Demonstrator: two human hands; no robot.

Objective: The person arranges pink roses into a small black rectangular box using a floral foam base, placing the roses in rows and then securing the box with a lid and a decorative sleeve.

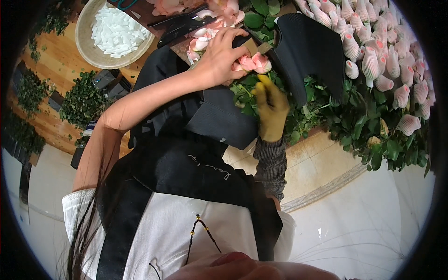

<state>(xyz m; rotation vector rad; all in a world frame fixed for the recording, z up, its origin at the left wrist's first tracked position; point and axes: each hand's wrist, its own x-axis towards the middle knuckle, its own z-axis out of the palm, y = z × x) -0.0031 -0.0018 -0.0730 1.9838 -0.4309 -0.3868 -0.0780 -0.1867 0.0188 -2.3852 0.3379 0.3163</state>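
My bare left hand (223,59) curls around a small bunch of pink roses (254,63), with its fingers partly hidden by the blooms. Just below and to the right, my right hand (270,108) wears a yellow glove, its fingers drawn in close to the leafy stems under the blooms. What those fingers hold, if anything, is too blurred to make out. A brown cardboard strip (254,47) shows beside the blooms. Black corrugated sheets lie around the roses: one folded sheet (310,53) stands at the right, another (224,114) lies over my lap.
Many pink roses in white net sleeves (371,63) fill the far right above dense green leaves (359,121). Loose pink petals and black scissors (179,25) lie at the top. A round bowl (84,44) of white pieces stands at upper left, near leafy bundles (84,100) on the floor.
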